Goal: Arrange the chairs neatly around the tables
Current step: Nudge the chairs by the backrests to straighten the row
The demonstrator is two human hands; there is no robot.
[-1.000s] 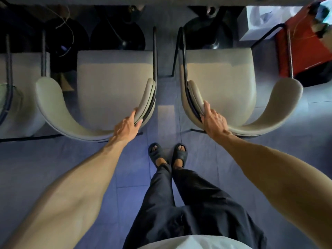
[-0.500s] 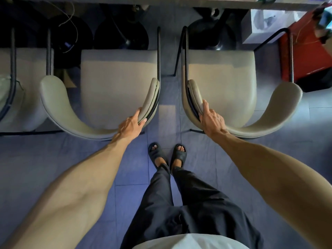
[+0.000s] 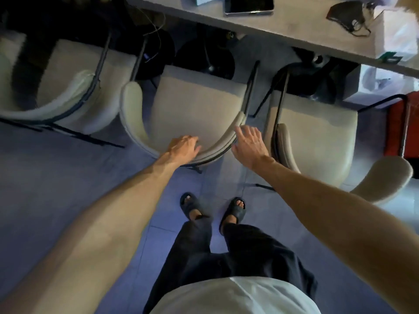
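Three cream chairs with curved backrests and black metal frames face a grey table [image 3: 294,36]. The middle chair [image 3: 197,105] is straight ahead of me, its seat partly under the table edge. My left hand [image 3: 184,147] lies curled over the back of its backrest rim. My right hand [image 3: 249,146], fingers spread, is at the right end of that same backrest, touching it or just off it. The right chair [image 3: 317,137] stands close beside, untouched. The left chair [image 3: 61,96] sits at the far left, partly in shadow.
A phone [image 3: 248,4], a black face mask [image 3: 349,15] and a white bag [image 3: 396,39] lie on the table. Under it are black round bases [image 3: 204,57], cables and a white box [image 3: 381,87]. A red object [image 3: 403,125] stands at the right. My sandalled feet [image 3: 213,207] stand on blue-grey floor tiles.
My right hand has let go of the right chair and moved left to the middle chair's backrest. My left hand slid left along that backrest. My view turned left and upward.
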